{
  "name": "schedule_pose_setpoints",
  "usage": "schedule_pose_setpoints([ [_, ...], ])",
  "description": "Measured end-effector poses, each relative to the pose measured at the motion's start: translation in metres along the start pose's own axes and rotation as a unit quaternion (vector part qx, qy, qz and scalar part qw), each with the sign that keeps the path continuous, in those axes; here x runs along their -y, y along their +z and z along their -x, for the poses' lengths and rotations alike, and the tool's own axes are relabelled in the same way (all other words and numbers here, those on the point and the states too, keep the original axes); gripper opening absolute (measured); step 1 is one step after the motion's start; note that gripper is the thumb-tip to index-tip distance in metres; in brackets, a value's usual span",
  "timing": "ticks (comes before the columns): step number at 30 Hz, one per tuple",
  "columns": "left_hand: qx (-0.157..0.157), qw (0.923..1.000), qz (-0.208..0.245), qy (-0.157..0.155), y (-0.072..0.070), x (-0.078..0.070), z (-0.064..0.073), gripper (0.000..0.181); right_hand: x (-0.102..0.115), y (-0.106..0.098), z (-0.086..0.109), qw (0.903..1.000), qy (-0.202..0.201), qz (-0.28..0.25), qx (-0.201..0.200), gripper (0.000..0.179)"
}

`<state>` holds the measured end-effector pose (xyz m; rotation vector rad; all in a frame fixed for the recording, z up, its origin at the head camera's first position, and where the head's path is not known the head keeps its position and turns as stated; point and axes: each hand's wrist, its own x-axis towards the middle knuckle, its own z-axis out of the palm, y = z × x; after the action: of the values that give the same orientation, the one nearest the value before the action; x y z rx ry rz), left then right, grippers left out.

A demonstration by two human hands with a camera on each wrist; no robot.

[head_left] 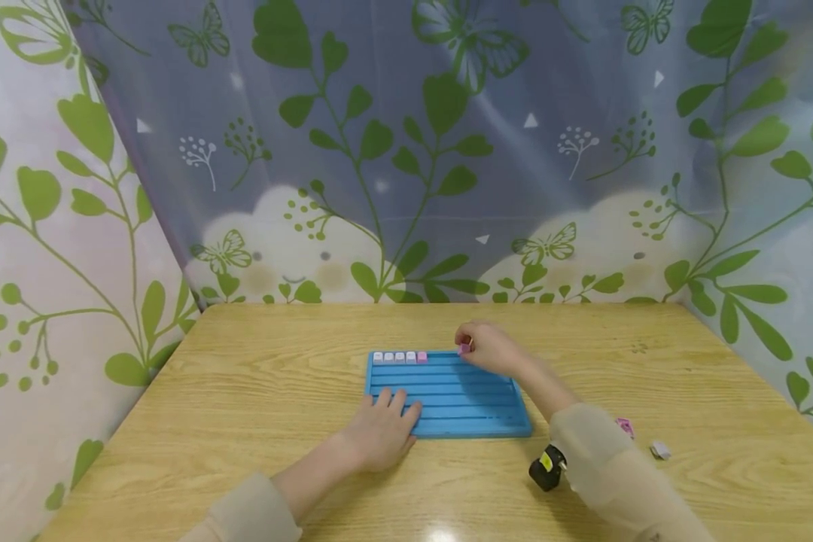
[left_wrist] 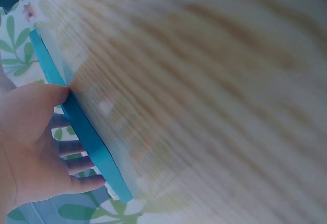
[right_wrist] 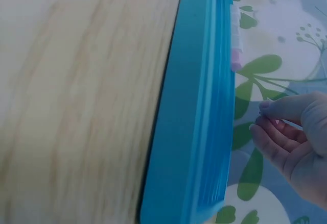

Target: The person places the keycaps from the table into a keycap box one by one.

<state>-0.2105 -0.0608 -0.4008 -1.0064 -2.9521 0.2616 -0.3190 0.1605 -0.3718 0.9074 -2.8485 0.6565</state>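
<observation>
A blue tray [head_left: 470, 410] with horizontal ridges lies on the table. White keycaps [head_left: 394, 357] and a pink keycap [head_left: 422, 357] stand in its top row at the left end. My left hand [head_left: 383, 435] rests on the tray's near-left part, fingers spread; in the left wrist view its thumb touches the tray's near side wall [left_wrist: 84, 127]. Above the tray's far edge, right of the row, my right hand [head_left: 491, 348] pinches another pink keycap [head_left: 464, 349] between thumb and fingertips. In the right wrist view the fingers mostly hide that keycap.
Right of the tray, a pink piece [head_left: 625, 427] and a whitish-grey piece [head_left: 660, 450] lie on the wooden table [head_left: 278, 361]. A black device with a yellow label [head_left: 547, 468] is at the right wrist. A patterned curtain [head_left: 406, 150] hangs behind.
</observation>
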Motion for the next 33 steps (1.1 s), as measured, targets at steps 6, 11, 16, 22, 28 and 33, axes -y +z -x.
schedule_pose_setpoints([
  [6, 0.001, 1.0, 0.001, 0.003, 0.001, -0.001, 0.001, 0.05, 0.007, 0.014, -0.012, 0.9993, -0.016, 0.025, 0.023, 0.012],
  [11, -0.003, 1.0, 0.005, 0.003, 0.001, -0.001, 0.002, 0.049, 0.013, 0.021, -0.02, 0.9987, -0.01, 0.014, 0.048, 0.014],
  [16, -0.005, 1.0, 0.008, 0.001, 0.001, 0.0, 0.002, 0.049, 0.014, 0.026, -0.026, 0.9983, -0.002, 0.012, 0.057, 0.014],
  [22, -0.007, 1.0, -0.002, 0.004, 0.001, 0.0, 0.002, 0.048, 0.012, 0.032, -0.03, 0.9983, 0.014, 0.01, 0.055, 0.011],
  [28, -0.004, 1.0, -0.003, 0.004, 0.001, 0.0, 0.001, 0.048, 0.011, 0.035, -0.033, 0.9984, 0.014, 0.017, 0.053, 0.009],
  [33, -0.004, 1.0, 0.003, 0.004, 0.001, 0.001, 0.0, 0.048, 0.01, 0.035, -0.035, 0.9985, 0.01, 0.021, 0.05, 0.01],
])
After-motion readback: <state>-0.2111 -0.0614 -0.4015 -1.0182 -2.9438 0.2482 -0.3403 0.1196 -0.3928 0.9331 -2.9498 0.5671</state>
